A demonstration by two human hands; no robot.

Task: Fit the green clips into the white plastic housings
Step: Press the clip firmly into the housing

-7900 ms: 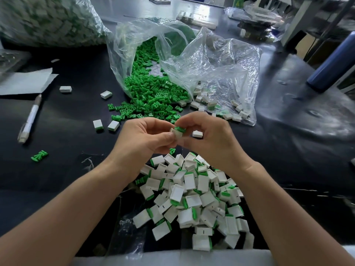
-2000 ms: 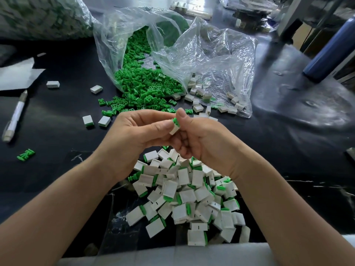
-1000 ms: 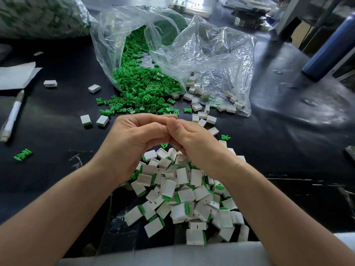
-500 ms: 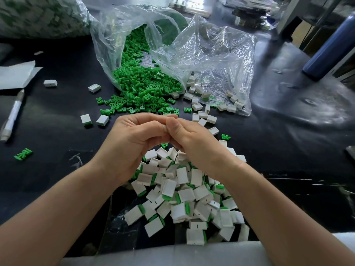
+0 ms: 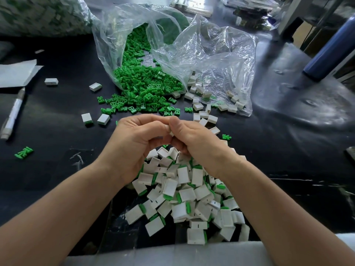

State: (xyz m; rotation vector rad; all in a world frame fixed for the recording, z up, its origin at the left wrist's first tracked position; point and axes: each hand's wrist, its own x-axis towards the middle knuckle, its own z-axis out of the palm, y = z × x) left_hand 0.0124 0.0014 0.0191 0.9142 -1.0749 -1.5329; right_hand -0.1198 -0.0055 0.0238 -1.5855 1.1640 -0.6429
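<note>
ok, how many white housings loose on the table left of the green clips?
4 white housings: one beside the paper sheet, one by the clip bag's mouth, two side by side just left of the left hand. More could be hidden under it.

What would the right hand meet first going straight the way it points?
The right hand points at the left hand: first the small white piece both pinch, then the left fingers, seemingly touching.

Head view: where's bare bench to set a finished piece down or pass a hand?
Widest bare mat lies right of the right hand, this side of the clear bag. A second patch runs from the left hand to the pen, bar one stray clip. Crowded: spilled green clips ahead, the assembled pile beneath the wrists. Both hands pinch one white housing.
</note>
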